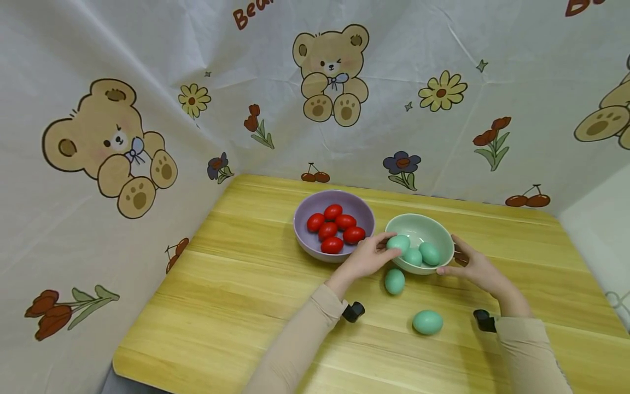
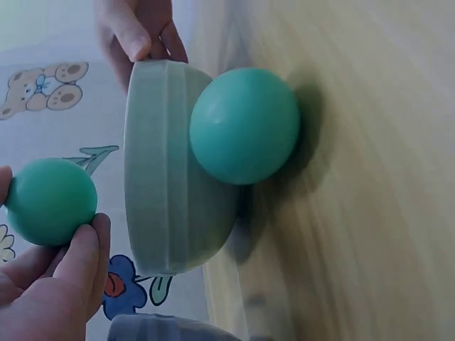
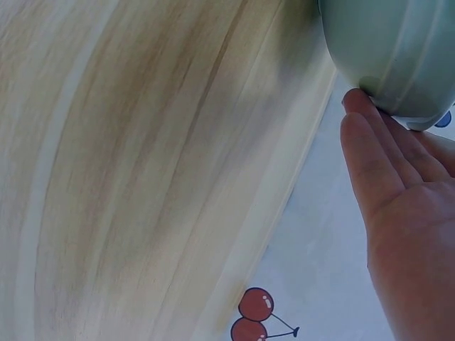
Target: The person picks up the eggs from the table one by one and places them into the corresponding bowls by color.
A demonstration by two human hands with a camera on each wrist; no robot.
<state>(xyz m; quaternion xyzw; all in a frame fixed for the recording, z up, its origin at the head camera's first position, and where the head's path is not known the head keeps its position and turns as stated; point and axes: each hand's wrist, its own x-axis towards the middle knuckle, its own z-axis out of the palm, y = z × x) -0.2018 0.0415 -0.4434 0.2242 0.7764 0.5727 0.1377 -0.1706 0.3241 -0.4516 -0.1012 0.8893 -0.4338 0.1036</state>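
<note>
My left hand [image 1: 366,256] pinches a mint-green egg [image 2: 51,201] between thumb and fingers, above the left rim of a pale green bowl [image 1: 418,223]. Inside that bowl lie two more green eggs, one to the right [image 1: 430,254] and one nearer the middle. My right hand [image 1: 477,271] holds the bowl's right side, thumb at the near rim and fingers against the outer wall. In the right wrist view its fingers [image 3: 373,153] touch the bowl low down. A green egg [image 1: 395,281] lies on the table just in front of the bowl, another [image 1: 427,322] nearer me.
A purple bowl [image 1: 305,205] with several red eggs [image 1: 327,231] stands left of the green bowl, close to my left hand. The wooden table [image 1: 221,284] meets a white cloth [image 1: 275,65] printed with bears and flowers at the back and left.
</note>
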